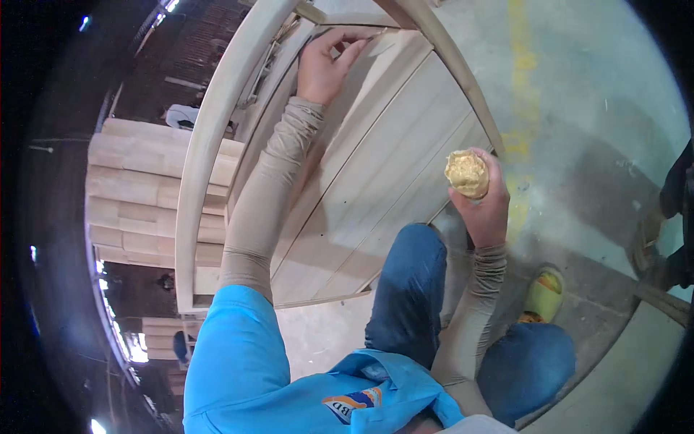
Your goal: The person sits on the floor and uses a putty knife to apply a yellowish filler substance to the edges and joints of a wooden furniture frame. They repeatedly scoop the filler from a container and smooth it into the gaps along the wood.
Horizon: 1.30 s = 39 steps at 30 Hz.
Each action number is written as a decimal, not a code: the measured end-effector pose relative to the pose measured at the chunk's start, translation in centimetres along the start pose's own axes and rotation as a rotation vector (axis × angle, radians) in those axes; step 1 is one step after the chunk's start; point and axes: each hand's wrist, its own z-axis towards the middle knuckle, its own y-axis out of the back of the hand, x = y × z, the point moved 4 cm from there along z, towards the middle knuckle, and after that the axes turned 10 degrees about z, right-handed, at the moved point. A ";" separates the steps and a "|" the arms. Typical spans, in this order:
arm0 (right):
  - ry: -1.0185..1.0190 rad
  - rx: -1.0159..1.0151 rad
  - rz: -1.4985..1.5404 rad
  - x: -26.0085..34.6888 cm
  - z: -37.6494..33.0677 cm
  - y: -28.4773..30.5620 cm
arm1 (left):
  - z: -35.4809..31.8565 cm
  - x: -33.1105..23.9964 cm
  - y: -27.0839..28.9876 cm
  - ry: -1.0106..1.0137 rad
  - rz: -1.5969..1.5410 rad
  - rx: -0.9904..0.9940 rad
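My left hand (pixel 325 69) is closed in a pinch at the far corner of a pale wooden furniture frame (pixel 196 181). A small thin piece with a pale tip sticks out from its fingers and lies close to the wood; its kind is too small to make out. Fingers of my right hand (pixel 488 206) wrap round a round, rough-topped lump of pale yellow putty (pixel 466 174), held above the right side of the frame. Whatever is under the lump is hidden. Between my hands spreads the frame's slatted wooden panel (pixel 361 177).
Stacked wooden boards (pixel 141 192) stand at the left, behind the frame. My knee (pixel 408 271) is against the panel's near side. A yellow line (pixel 524 79) runs along the grey floor. Part of another person (pixel 676 195) shows at the right edge.
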 end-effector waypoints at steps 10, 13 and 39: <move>-0.077 0.146 0.117 3.5 0.7 -0.3 | -5.0 -2.9 -0.4 0.422 -0.634 0.240; -0.097 0.142 0.267 5.5 1.9 -0.5 | -6.3 -4.1 0.1 0.448 -0.686 0.209; -0.156 0.364 0.285 0.9 14.4 3.5 | -5.5 -7.7 -4.5 0.887 -0.994 0.179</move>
